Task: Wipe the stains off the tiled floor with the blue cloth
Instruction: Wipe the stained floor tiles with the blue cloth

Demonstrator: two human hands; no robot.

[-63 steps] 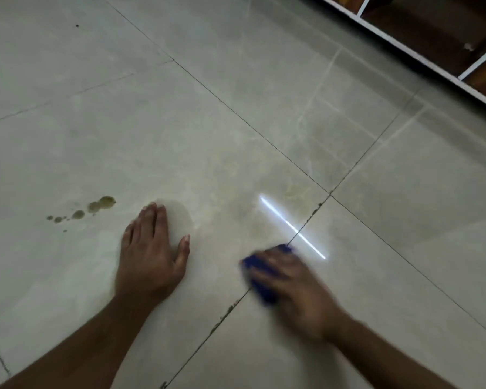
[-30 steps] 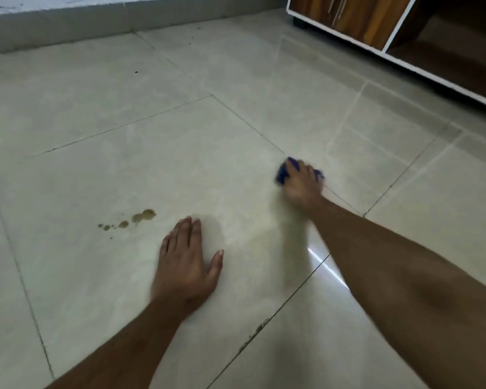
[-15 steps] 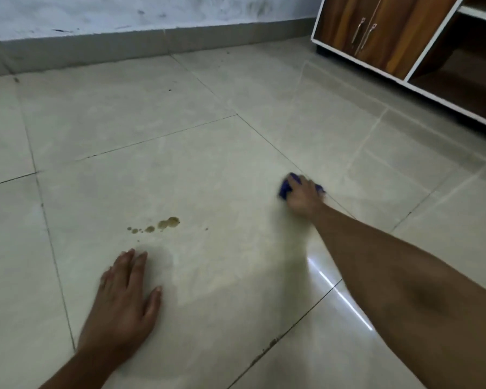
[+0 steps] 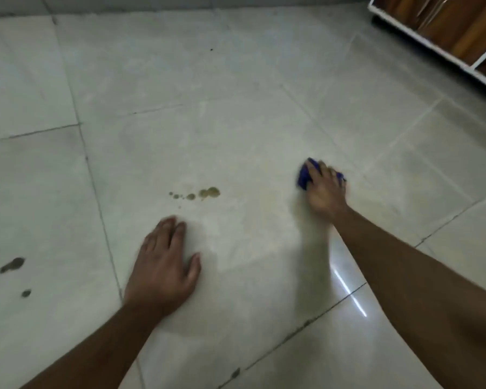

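Stains [image 4: 205, 193] of brownish liquid sit in a short row of drops on the tiled floor [image 4: 236, 108], just beyond the left hand [image 4: 163, 265] and well to the left of the blue cloth [image 4: 305, 178]. Nearest the viewer, both forearms reach forward from the bottom edge. The left hand lies flat on the tile, fingers straight and together, thumb spread, holding nothing; half a second ago it was lower and further left in the view, and it now sits closer beneath the drops. A bright streak of reflected light [image 4: 348, 290] lies on the glossy tile between the two forearms, beside a dark grout line [image 4: 306, 322] running diagonally. A second group of darker spots [image 4: 11, 265] shows at the left edge on the neighbouring tile; it was out of view in the earlier pictures.

Further out, the right hand [image 4: 324, 192] presses on the bunched cloth, fingers curled over it, with blue showing at the fingertips and on both sides of the hand. The hand is blurred. Compared with half a second ago it remains on the same tile, at about the same reach.

Open tile stretches between the cloth and the drops, and beyond both hands to the far wall base [image 4: 152, 2]. A wooden cabinet [image 4: 460, 26] with a white frame stands at the upper right, well apart from the cloth.
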